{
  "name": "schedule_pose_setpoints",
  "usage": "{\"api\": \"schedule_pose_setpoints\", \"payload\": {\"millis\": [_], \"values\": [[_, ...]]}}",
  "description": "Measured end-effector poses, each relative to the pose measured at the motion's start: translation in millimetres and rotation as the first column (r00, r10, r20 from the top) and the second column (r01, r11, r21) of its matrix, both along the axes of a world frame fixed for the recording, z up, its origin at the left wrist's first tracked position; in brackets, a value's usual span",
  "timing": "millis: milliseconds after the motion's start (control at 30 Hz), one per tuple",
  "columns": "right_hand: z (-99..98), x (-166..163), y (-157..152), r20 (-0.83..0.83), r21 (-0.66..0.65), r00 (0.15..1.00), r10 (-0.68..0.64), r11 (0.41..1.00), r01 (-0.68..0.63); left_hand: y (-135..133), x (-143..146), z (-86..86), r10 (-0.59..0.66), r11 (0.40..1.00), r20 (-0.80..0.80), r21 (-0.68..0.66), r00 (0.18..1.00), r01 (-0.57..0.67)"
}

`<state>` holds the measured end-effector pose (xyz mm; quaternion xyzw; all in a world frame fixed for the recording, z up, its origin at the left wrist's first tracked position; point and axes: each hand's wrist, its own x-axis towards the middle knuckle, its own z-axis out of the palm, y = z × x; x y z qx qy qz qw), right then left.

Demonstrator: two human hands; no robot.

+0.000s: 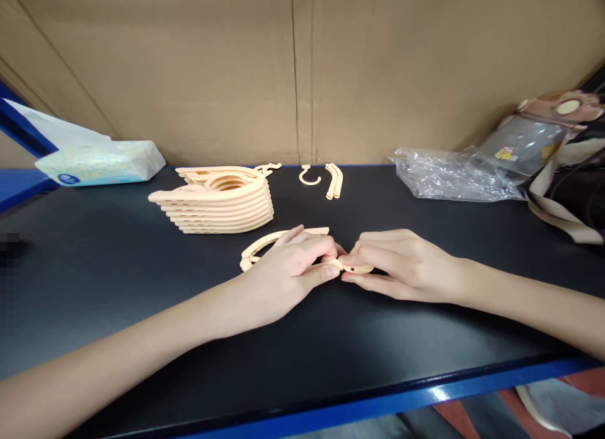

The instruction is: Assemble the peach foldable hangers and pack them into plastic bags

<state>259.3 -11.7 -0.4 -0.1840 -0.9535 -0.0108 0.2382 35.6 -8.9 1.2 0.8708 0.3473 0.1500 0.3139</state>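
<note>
Both hands meet over the black table. My left hand (278, 275) is closed around a cream plastic hanger (265, 242), whose curved arm shows past the fingers on the left. Between thumb and fingers, my right hand (409, 266) pinches a short curved hanger piece (358, 269) with a small dark hole in it. The ends of the two parts touch or nearly touch between my fingertips; whether they are joined I cannot tell. My fingers cover much of both parts.
A stack of folded cream hangers (222, 209) stands behind my left hand. Farther back lie a loose hook (310, 178) and curved arm pieces (334, 181). A tissue pack (101, 163) is at left. Crumpled clear plastic (449, 176) and a bottle (520, 143) are at right, before a cardboard wall (189, 67).
</note>
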Motion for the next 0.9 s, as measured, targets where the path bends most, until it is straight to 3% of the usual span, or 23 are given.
{"api": "schedule_pose_setpoints", "payload": {"millis": [267,567,900], "values": [[3.5,1,0,0.047,-0.041,0.999,-0.001,0.999,0.003,-1,1,0.6,-0.005,1.000,0.010,-0.001,1.000,0.005],[2.7,5,4,-0.012,-0.185,1.000,0.007,0.983,-0.010,-4,3,3.1,-0.040,0.999,0.000,0.038,0.999,0.040],[1.6,7,7,-0.059,-0.353,0.995,-0.077,0.934,0.051,-2,-9,2.6,-0.014,0.937,-0.061,0.346,0.998,0.035]]}}
